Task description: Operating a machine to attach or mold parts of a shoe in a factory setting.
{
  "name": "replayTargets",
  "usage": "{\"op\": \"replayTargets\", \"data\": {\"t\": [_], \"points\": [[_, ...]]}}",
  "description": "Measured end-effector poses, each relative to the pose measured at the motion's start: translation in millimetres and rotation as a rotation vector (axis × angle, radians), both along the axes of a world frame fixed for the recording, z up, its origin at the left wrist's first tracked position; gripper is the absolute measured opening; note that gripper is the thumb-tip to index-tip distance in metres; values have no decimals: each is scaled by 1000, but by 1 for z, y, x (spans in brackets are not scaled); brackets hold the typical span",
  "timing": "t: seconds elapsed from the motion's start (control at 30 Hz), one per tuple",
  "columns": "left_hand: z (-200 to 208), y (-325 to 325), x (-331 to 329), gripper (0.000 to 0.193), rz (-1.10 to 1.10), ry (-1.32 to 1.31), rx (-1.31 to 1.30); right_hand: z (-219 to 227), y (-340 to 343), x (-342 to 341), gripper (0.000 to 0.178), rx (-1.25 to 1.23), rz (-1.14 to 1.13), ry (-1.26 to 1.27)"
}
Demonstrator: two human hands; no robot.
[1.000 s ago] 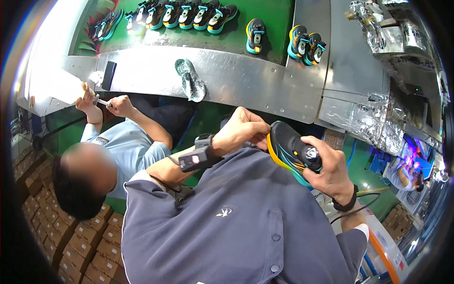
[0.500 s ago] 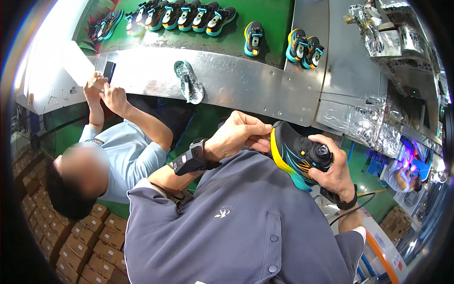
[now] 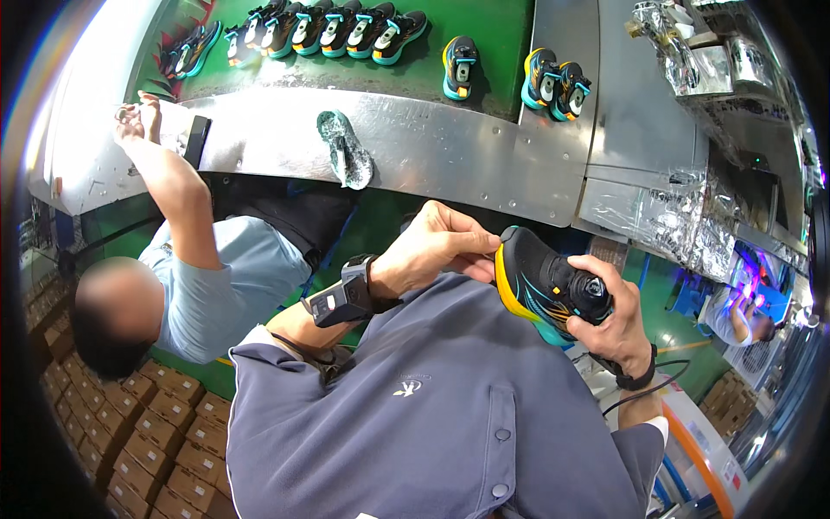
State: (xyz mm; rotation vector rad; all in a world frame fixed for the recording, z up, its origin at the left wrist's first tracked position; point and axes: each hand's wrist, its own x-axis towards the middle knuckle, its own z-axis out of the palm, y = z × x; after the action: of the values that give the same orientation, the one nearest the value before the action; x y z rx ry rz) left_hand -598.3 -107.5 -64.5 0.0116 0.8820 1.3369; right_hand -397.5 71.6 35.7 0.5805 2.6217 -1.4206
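Note:
A black sports shoe (image 3: 534, 275) with a yellow-to-teal sole edge is held tilted in front of my chest. My right hand (image 3: 616, 303) wraps round its collar end, where a dark rounded piece fills the opening. At the toe end, my left hand (image 3: 445, 246) pinches with thumb and forefinger at the sole's edge; whether something thin sits between the fingertips I cannot make out. Beyond my hands, on the metal ledge, lies a loose mottled green-and-white sole-shaped piece (image 3: 344, 149).
Several similar shoes (image 3: 333, 30) stand in a row on the green belt (image 3: 415, 82), with one shoe (image 3: 459, 69) apart. Two more shoes (image 3: 553, 85) rest on the metal plate. A co-worker (image 3: 203, 268) sits at left near stacked cartons (image 3: 164, 432). Foil-wrapped machinery (image 3: 666, 221) stands at right.
The shoe has turned slightly in my right hand, showing more of its upper and less of its side. My left hand stays at the toe. The co-worker's hands moved farther left.

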Motion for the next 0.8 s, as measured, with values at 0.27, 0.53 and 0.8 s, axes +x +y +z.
{"op": "replayTargets", "data": {"t": [0.27,0.53,0.8], "points": [[-14,4,2,18,-100,78,-26,6,-9,-12,58,193,92,-38],[-19,-5,19,22,67,-40,14,5,-7,-9,58,-82,-108,-141],[-21,-8,25,22,110,-111,5,14,-9,-12,57,-72,-90,-118]]}}
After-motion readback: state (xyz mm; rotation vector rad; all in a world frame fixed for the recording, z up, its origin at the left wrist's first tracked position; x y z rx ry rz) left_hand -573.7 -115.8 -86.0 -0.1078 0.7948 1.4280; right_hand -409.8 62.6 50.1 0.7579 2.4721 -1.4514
